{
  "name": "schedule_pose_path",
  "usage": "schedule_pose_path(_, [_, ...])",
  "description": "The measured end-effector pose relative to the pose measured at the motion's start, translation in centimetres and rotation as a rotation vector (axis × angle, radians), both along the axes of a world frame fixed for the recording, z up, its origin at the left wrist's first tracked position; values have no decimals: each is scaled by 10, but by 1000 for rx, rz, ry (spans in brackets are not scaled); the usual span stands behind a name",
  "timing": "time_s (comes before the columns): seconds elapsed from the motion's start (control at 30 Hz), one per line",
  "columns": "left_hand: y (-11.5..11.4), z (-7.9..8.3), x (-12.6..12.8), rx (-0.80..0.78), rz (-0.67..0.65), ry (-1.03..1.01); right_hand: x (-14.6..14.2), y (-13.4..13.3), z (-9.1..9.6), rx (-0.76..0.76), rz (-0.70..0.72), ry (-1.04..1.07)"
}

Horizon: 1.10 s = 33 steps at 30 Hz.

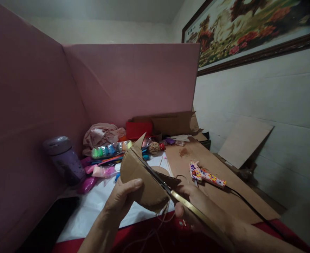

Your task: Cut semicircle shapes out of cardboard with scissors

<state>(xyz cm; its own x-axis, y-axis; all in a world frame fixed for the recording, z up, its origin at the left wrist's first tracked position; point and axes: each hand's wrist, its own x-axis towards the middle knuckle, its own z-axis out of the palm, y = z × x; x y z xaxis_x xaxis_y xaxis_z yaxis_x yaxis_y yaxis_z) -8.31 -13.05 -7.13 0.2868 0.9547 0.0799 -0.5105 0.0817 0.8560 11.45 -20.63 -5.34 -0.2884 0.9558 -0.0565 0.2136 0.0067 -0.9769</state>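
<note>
My left hand (122, 200) grips a rounded piece of brown cardboard (139, 175), thumb on its front face, held up over the table. My right hand (197, 207) is closed round the brass-coloured handles of a pair of scissors (170, 191). The dark blades run up and left across the cardboard, cutting into it near its pointed top edge. A thin string hangs below the cardboard.
A patterned glue gun (206, 175) with a black cord lies on a brown board (213, 168) to the right. At the back sit a purple jar (65, 160), coloured clay tubs (110, 150), a twine ball (154, 148), pink cloth and a cardboard box. Pink panels wall off left and rear.
</note>
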Motion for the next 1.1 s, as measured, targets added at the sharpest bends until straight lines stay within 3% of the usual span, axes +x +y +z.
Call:
schedule_pose_path(0.27, [-1,1,-1,40,-20,6,1,3,1,4,84,50])
schedule_pose_path(0.53, [0,-6,4,-47,17,12,2,8,-10,130,33,24])
schedule_pose_path(0.8, [2,-7,3,-39,11,10,-7,10,-11,-39,18,163])
schedule_pose_path(1.0, [1,-5,5,-26,-37,3,-9,8,-18,25,-56,105])
schedule_pose_path(1.1, [1,-5,5,-19,-38,7,-8,6,-17,-14,-66,94])
